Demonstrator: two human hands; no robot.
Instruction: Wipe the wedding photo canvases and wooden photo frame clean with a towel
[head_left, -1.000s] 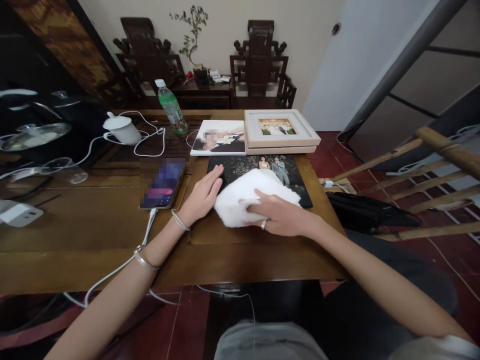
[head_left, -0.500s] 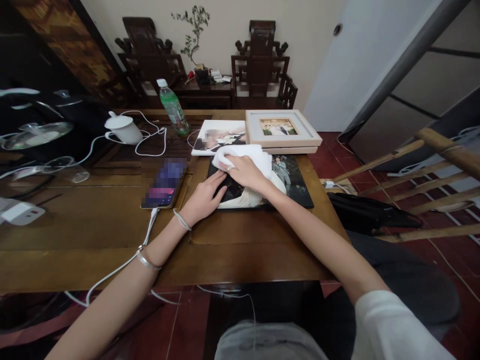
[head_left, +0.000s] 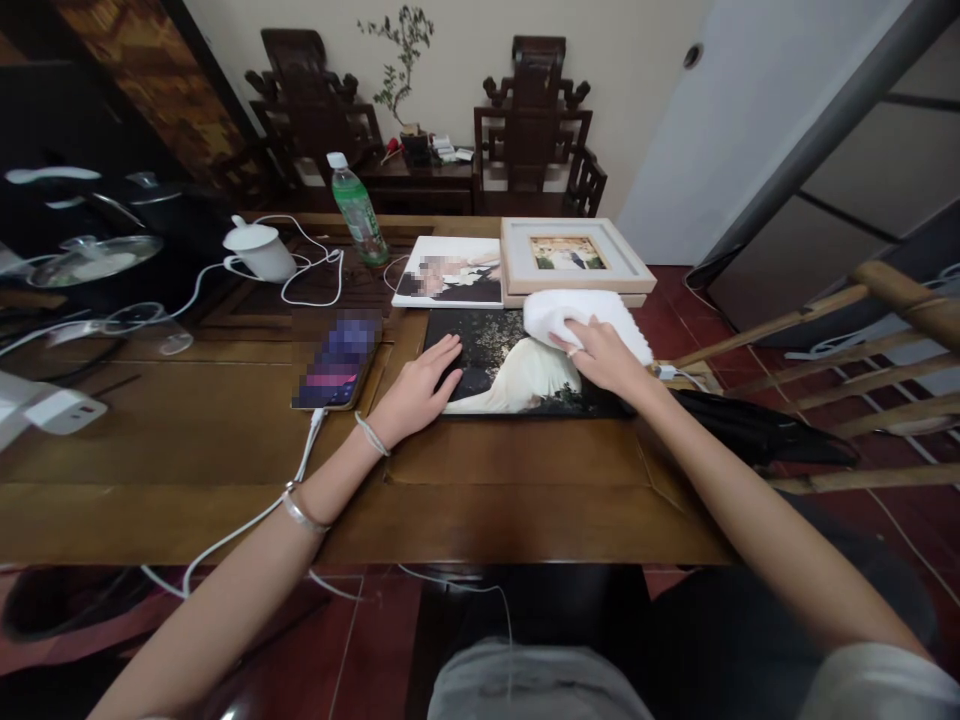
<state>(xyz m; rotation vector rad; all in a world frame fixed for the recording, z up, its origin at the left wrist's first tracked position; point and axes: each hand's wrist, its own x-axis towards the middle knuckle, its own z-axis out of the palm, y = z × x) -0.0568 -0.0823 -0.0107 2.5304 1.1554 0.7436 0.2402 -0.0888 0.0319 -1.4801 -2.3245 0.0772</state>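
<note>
A dark wedding photo panel point(head_left: 517, 375) lies flat near the table's front edge, with a pale gown in its picture. My right hand point(head_left: 600, 355) grips a folded white towel point(head_left: 581, 305) and presses it over the panel's right side, hiding that part of the photo. Resting on the panel's left edge, my left hand point(head_left: 425, 385) lies flat with its fingers stretched out. Behind the panel are a white-edged photo panel point(head_left: 465, 275) and a stack of pale wooden picture frames point(head_left: 637, 268), the top one holding a small photo.
A phone point(head_left: 337, 360) on a white cable lies left of my left hand. Farther left are a lidded white cup point(head_left: 262, 255), a clear plastic cup point(head_left: 169, 335) and a pot point(head_left: 105, 265). A green bottle point(head_left: 361, 215) stands behind. A wooden chair point(head_left: 900, 310) is at the right.
My right hand has slid the towel rightward across the dark photo panel, uncovering its middle. My left hand stays at the panel's left edge. The view has shifted slightly.
</note>
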